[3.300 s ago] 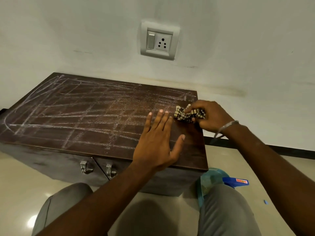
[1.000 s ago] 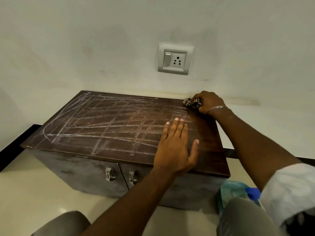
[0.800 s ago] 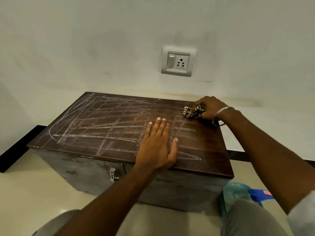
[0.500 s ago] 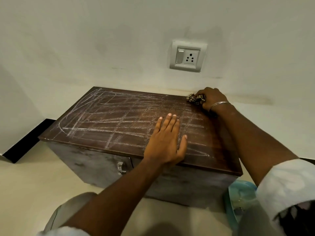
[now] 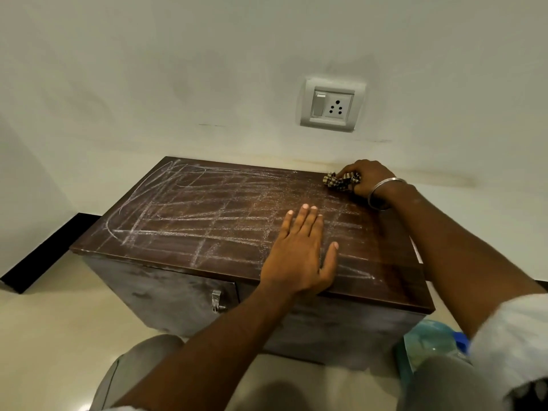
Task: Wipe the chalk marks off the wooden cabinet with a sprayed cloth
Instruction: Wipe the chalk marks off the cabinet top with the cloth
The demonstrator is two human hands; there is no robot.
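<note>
Right grip clamped on bunched cloth at the far corner of the cabinet, against the wall. Left grip, nearer the front, presses the top with fingers flat and apart. Chalk marks cover nearly everything left of the right grip. Judged barely begun; most wiping outstanding.

Quick tally: one wooden cabinet, one checked cloth, two hands, my left hand and right hand, one metal bangle, one switch-and-socket plate, one door handle showing, one bluish plastic bottle. The chalk lines? Way too many to count.
</note>
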